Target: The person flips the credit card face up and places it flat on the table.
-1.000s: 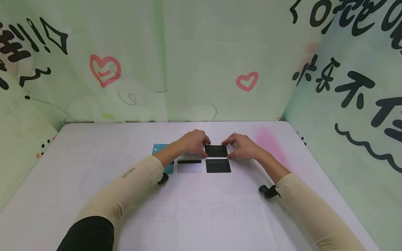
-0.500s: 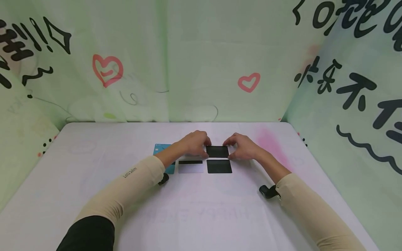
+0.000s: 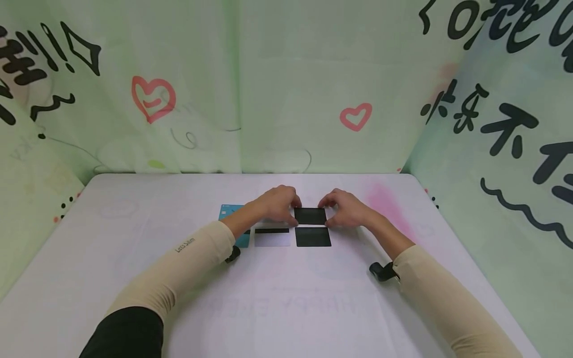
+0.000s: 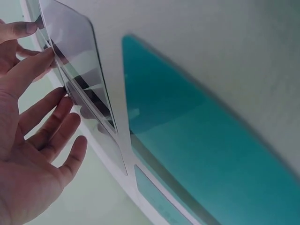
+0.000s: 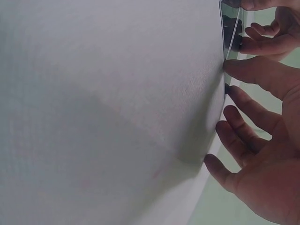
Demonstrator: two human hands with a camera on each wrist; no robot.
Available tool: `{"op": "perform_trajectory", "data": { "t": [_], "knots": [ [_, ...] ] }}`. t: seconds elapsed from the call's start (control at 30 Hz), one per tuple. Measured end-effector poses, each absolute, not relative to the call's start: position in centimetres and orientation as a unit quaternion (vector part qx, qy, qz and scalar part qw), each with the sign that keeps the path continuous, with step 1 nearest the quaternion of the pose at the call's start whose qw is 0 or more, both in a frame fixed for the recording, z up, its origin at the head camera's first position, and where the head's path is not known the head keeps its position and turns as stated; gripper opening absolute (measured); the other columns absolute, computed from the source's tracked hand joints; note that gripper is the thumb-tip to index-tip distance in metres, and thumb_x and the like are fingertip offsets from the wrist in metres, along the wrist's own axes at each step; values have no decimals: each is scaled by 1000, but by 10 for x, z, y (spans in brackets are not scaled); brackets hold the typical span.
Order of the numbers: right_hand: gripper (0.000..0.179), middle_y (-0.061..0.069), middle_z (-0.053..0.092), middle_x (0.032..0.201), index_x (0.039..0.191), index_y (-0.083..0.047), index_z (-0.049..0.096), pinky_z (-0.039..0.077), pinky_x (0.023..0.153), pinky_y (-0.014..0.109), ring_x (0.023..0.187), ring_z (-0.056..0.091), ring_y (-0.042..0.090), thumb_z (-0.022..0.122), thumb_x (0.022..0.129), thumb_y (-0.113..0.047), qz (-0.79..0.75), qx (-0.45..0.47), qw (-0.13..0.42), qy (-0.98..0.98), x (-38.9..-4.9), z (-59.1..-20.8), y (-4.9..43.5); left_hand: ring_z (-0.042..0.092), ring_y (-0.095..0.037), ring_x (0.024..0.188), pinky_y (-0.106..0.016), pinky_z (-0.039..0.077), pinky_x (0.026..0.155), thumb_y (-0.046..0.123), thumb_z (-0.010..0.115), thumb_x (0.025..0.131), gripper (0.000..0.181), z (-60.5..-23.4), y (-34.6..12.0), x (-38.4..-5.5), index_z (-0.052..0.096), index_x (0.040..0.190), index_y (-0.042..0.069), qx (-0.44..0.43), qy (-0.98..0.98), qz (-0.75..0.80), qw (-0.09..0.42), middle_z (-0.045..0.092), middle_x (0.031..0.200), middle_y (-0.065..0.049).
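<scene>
Two black cards lie one behind the other on the white table, right of centre. My left hand (image 3: 279, 205) has its thumb and index fingertip at the left corners of the far black card (image 3: 310, 216). At that card's right corners are the thumb and index fingertip of my right hand (image 3: 346, 209). Both hands hold the card by its short sides, the other fingers loosely bent in the wrist views. Just in front sits the near black card (image 3: 313, 237). Left of it is a pale card with a dark stripe (image 3: 272, 238).
A far blue card (image 3: 227, 211) and a near blue card (image 3: 242, 240) lie left, partly hidden by my left forearm. Another pale card (image 4: 99, 124) is partly covered by my left hand. Green cloth walls (image 3: 286, 99) enclose the table (image 3: 286, 303).
The whole head view has shifted slightly. Both hands stay at the far black card's ends, and the cards keep their layout.
</scene>
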State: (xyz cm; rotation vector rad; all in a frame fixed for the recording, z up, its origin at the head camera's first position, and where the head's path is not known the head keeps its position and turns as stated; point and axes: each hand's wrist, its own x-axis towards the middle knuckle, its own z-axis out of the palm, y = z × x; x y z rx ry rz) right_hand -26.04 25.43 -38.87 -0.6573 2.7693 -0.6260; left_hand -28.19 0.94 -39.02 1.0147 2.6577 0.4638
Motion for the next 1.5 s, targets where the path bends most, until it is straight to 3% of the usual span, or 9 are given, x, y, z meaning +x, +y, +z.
{"op": "perform_trajectory", "data": {
  "t": [0.63, 0.97, 1.2, 1.5],
  "knots": [
    [47, 13, 63, 113, 125, -5, 73, 45, 92, 42, 107, 57, 30, 83, 80, -12, -203, -244, 109, 942, -261, -388, 255, 60, -16, 99, -39, 44, 93, 44, 76, 89, 38, -385, 13, -277, 79, 114, 15, 416, 908, 1, 52, 68, 105, 2],
    [45, 13, 63, 113, 124, -5, 73, 45, 93, 43, 106, 57, 30, 83, 81, -13, -198, -250, 111, 941, -263, -387, 253, 62, -16, 97, -35, 52, 90, 42, 80, 88, 46, -390, 7, -287, 76, 125, 14, 388, 912, 86, 105, 69, 113, -1],
    [44, 13, 61, 111, 122, -3, 71, 45, 96, 44, 107, 55, 31, 82, 80, -12, -194, -244, 123, 942, -265, -387, 252, 63, -18, 103, -35, 54, 95, 34, 85, 86, 46, -389, 9, -289, 75, 123, 9, 370, 909, 137, 133, 71, 113, -5],
    [46, 14, 59, 112, 124, -4, 69, 46, 96, 44, 109, 55, 31, 83, 80, -12, -195, -238, 136, 942, -265, -385, 251, 61, -17, 98, -32, 52, 92, 30, 87, 84, 43, -392, 12, -289, 75, 118, 9, 358, 910, 154, 138, 69, 107, -5]
  ]
}}
